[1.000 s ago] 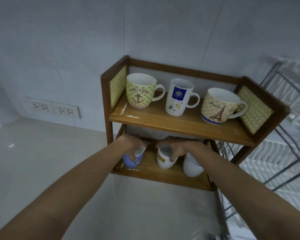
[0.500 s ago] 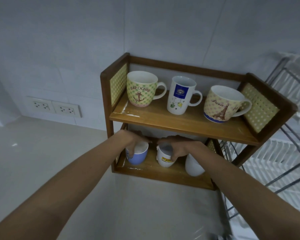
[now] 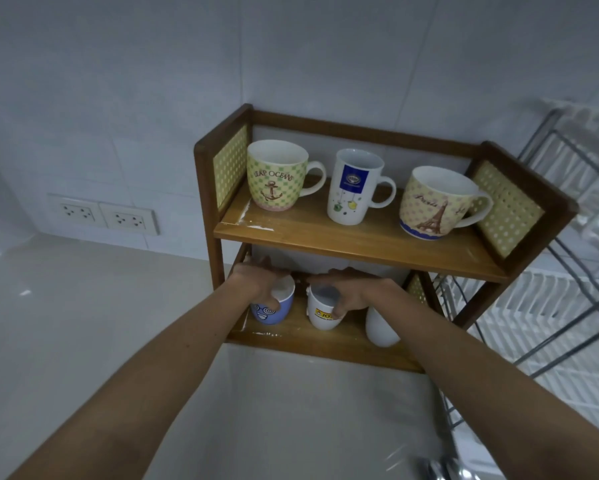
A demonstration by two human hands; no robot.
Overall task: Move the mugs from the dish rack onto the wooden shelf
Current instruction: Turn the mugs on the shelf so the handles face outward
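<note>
Both hands reach under the top board of the wooden shelf [image 3: 357,242]. The left hand [image 3: 256,278] grasps the blue mug [image 3: 270,311] at its rim; the right hand [image 3: 348,292] grasps the white mug [image 3: 320,315], which bears a yellow label. Both mugs stand upright on the lower board, apart. Best to seat each flat, then loosen the fingers without tipping the plain white cup [image 3: 381,329] just right.

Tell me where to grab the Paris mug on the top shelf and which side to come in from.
Take the Paris mug around its body from the front, or from above by the open rim. It stands upright, and its handle points right, close against the shelf's dotted side panel, so there looks to be little finger room on that side.
</note>
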